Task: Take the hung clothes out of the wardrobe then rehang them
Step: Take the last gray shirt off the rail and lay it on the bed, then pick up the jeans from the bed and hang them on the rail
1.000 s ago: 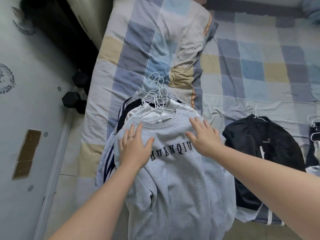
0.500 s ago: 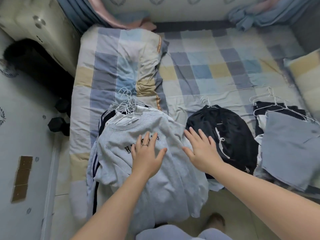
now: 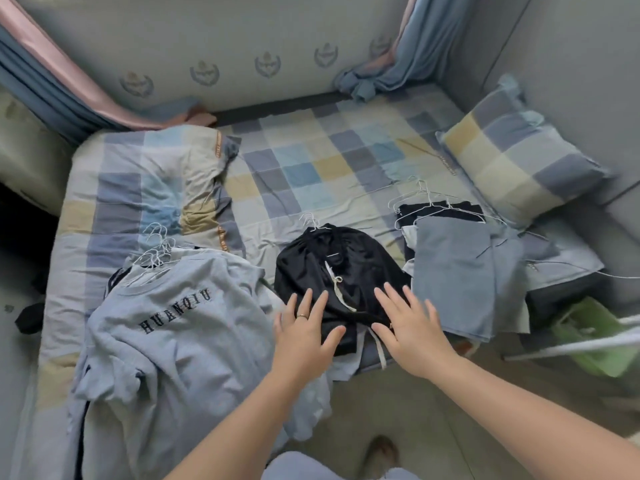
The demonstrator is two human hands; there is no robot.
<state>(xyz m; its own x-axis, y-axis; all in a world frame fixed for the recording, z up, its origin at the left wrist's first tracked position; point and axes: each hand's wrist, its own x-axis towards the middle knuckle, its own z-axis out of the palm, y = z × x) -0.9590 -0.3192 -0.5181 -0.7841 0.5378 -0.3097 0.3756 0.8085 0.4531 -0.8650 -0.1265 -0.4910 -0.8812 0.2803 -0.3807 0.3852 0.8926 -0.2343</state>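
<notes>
The left hand [image 3: 306, 336] is reaching out with fingers straight and spread over the near edge of the black garment [image 3: 339, 265]. The right hand [image 3: 412, 332] is spreading flat at the garment's near right corner, gripping nothing. Whether either palm is pressing the cloth is hard to tell. The black garment is lying on the checked bed [image 3: 311, 161]. Left of it a grey sweatshirt [image 3: 180, 334] is topping a pile on hangers; right of it blue-grey clothes [image 3: 453, 271] are lying.
</notes>
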